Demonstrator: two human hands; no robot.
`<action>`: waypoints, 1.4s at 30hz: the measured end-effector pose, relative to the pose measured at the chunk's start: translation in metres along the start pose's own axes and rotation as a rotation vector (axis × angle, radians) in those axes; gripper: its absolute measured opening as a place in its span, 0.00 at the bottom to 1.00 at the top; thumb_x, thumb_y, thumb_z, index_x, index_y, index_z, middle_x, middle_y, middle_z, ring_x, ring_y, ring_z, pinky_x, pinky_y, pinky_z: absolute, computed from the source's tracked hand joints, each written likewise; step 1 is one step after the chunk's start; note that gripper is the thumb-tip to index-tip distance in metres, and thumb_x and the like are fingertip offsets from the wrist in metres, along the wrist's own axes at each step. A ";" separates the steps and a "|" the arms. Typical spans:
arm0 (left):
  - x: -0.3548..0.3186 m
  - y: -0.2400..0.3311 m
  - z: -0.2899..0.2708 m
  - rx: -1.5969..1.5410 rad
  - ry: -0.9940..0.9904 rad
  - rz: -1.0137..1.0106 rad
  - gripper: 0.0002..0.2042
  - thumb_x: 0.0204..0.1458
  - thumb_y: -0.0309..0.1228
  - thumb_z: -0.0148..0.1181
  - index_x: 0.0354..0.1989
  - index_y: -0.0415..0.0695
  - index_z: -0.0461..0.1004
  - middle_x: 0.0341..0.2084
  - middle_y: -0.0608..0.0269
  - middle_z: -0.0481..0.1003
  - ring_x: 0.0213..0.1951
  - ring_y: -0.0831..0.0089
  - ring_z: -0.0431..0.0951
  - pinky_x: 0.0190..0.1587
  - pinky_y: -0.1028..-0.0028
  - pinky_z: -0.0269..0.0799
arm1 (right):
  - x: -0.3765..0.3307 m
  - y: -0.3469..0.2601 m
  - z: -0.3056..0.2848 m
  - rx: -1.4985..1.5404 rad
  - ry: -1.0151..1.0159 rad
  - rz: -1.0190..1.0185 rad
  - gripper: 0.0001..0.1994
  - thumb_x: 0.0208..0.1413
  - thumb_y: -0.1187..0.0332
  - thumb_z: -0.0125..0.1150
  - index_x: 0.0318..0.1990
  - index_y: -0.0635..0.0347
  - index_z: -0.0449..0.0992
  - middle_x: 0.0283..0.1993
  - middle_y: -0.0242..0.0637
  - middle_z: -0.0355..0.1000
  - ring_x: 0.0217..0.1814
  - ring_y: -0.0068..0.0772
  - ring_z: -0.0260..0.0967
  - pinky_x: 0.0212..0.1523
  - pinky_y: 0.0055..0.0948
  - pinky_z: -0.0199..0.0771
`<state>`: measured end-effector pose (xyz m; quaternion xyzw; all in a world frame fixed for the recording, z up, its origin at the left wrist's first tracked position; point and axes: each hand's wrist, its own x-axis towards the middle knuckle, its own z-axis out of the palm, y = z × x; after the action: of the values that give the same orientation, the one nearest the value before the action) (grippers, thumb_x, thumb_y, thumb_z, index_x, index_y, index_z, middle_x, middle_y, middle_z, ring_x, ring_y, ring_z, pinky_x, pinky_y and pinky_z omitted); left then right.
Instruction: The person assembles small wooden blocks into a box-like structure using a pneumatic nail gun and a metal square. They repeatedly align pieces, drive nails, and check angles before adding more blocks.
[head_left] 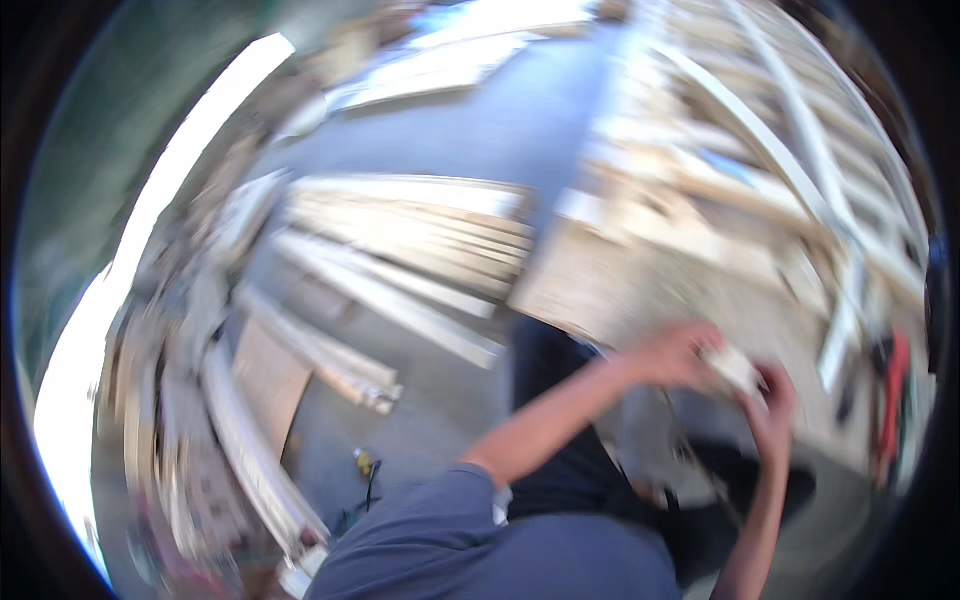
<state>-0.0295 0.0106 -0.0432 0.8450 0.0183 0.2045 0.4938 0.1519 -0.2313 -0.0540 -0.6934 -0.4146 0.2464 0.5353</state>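
Observation:
Between my two hands is a short pale block (735, 370), probably wood, held over the near edge of the workbench (665, 285). My left hand (683, 355) grips its left end, with the fingers curled round it. On the other end, my right hand (770, 405) has its fingers and thumb closed. Motion blur hides the block's finer details and the exact finger positions.
Wooden frames (780, 130) lie across the bench's far side. A red-handled tool (893, 395) is at its right edge. Stacked timber boards (410, 225) and loose planks (390, 295) lie on the left, near a yellow object with a dark cord (364, 463).

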 end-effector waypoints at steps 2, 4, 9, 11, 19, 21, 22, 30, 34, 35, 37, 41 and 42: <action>0.017 -0.007 0.016 -0.048 -0.059 0.011 0.23 0.49 0.32 0.82 0.52 0.42 0.81 0.45 0.55 0.82 0.45 0.57 0.85 0.49 0.58 0.82 | -0.007 0.000 -0.012 0.084 0.050 0.010 0.24 0.60 0.78 0.73 0.63 0.68 0.77 0.59 0.40 0.78 0.64 0.35 0.78 0.68 0.40 0.80; 0.015 -0.009 0.010 -0.034 -0.005 0.106 0.24 0.46 0.31 0.84 0.50 0.42 0.81 0.42 0.55 0.82 0.41 0.56 0.84 0.46 0.58 0.82 | 0.001 -0.006 -0.009 0.089 -0.018 0.006 0.24 0.63 0.78 0.72 0.65 0.72 0.74 0.60 0.43 0.76 0.63 0.36 0.77 0.69 0.39 0.79; 0.015 -0.017 0.018 0.030 0.039 0.183 0.24 0.45 0.36 0.85 0.47 0.44 0.80 0.41 0.56 0.80 0.42 0.55 0.84 0.44 0.58 0.79 | 0.010 0.020 -0.021 -0.087 -0.058 -0.134 0.23 0.67 0.77 0.70 0.68 0.71 0.75 0.59 0.46 0.78 0.61 0.40 0.80 0.63 0.37 0.82; 0.018 -0.012 0.016 0.044 0.033 0.188 0.23 0.46 0.36 0.85 0.47 0.44 0.79 0.41 0.57 0.79 0.42 0.55 0.84 0.43 0.57 0.79 | 0.006 0.004 -0.024 -0.321 -0.010 -0.213 0.21 0.68 0.71 0.75 0.64 0.73 0.81 0.53 0.49 0.82 0.53 0.42 0.84 0.56 0.41 0.87; 0.019 -0.008 0.019 0.013 0.028 0.202 0.23 0.47 0.36 0.83 0.48 0.44 0.79 0.40 0.57 0.77 0.40 0.55 0.82 0.44 0.56 0.78 | 0.004 -0.006 -0.022 -0.256 -0.045 -0.276 0.21 0.68 0.71 0.75 0.64 0.69 0.80 0.62 0.45 0.78 0.62 0.42 0.80 0.61 0.41 0.86; 0.027 -0.010 0.019 0.051 0.038 0.195 0.22 0.49 0.36 0.82 0.49 0.43 0.79 0.40 0.55 0.78 0.41 0.53 0.82 0.45 0.56 0.78 | 0.006 0.023 -0.031 -0.095 -0.039 -0.286 0.22 0.67 0.79 0.70 0.67 0.70 0.76 0.64 0.41 0.74 0.68 0.40 0.75 0.69 0.37 0.79; 0.022 -0.013 0.022 0.056 0.044 0.174 0.21 0.50 0.36 0.81 0.49 0.43 0.80 0.41 0.54 0.78 0.41 0.52 0.82 0.45 0.55 0.78 | 0.011 0.031 -0.027 -0.027 -0.072 -0.200 0.22 0.65 0.77 0.71 0.66 0.69 0.77 0.65 0.45 0.71 0.70 0.45 0.73 0.68 0.42 0.80; 0.007 0.015 0.002 -0.039 -0.054 -0.135 0.20 0.57 0.25 0.79 0.57 0.43 0.80 0.55 0.58 0.82 0.55 0.63 0.85 0.57 0.64 0.85 | 0.000 -0.050 -0.007 -0.105 -0.034 -0.161 0.25 0.57 0.81 0.77 0.63 0.58 0.83 0.63 0.38 0.77 0.68 0.37 0.79 0.69 0.39 0.85; 0.018 0.023 -0.004 0.022 -0.123 -0.029 0.19 0.58 0.24 0.78 0.56 0.41 0.80 0.58 0.58 0.82 0.57 0.64 0.85 0.57 0.64 0.85 | -0.010 -0.048 0.001 -0.062 0.052 -0.126 0.26 0.57 0.84 0.74 0.64 0.58 0.84 0.63 0.40 0.78 0.67 0.40 0.80 0.72 0.39 0.84; 0.022 0.027 -0.008 0.041 -0.146 -0.038 0.18 0.58 0.24 0.78 0.56 0.41 0.80 0.59 0.58 0.82 0.57 0.64 0.85 0.57 0.65 0.85 | -0.012 -0.047 0.002 -0.053 0.066 -0.121 0.26 0.57 0.84 0.73 0.64 0.57 0.85 0.62 0.40 0.78 0.67 0.42 0.80 0.72 0.38 0.84; 0.036 0.032 -0.013 0.044 -0.239 -0.073 0.17 0.59 0.23 0.77 0.55 0.42 0.81 0.59 0.59 0.82 0.59 0.65 0.84 0.59 0.65 0.84 | -0.019 -0.046 0.000 -0.036 0.105 -0.122 0.26 0.58 0.85 0.71 0.65 0.57 0.85 0.62 0.41 0.78 0.66 0.42 0.81 0.72 0.37 0.84; 0.064 0.025 -0.026 0.001 -0.359 -0.066 0.16 0.60 0.23 0.76 0.56 0.42 0.82 0.57 0.61 0.83 0.56 0.66 0.84 0.59 0.64 0.86 | -0.025 -0.047 0.010 -0.049 0.194 -0.159 0.26 0.60 0.85 0.66 0.66 0.58 0.84 0.60 0.42 0.78 0.63 0.41 0.82 0.67 0.35 0.85; 0.062 0.025 -0.026 0.004 -0.360 -0.074 0.16 0.60 0.23 0.75 0.56 0.42 0.82 0.58 0.61 0.81 0.58 0.66 0.84 0.60 0.64 0.85 | -0.029 -0.048 0.014 -0.040 0.204 -0.136 0.26 0.60 0.85 0.66 0.66 0.58 0.84 0.60 0.43 0.78 0.62 0.42 0.82 0.65 0.36 0.85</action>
<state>0.0136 0.0332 0.0094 0.8675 -0.0389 0.0319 0.4948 0.1106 -0.2438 -0.0160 -0.6957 -0.4088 0.1293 0.5763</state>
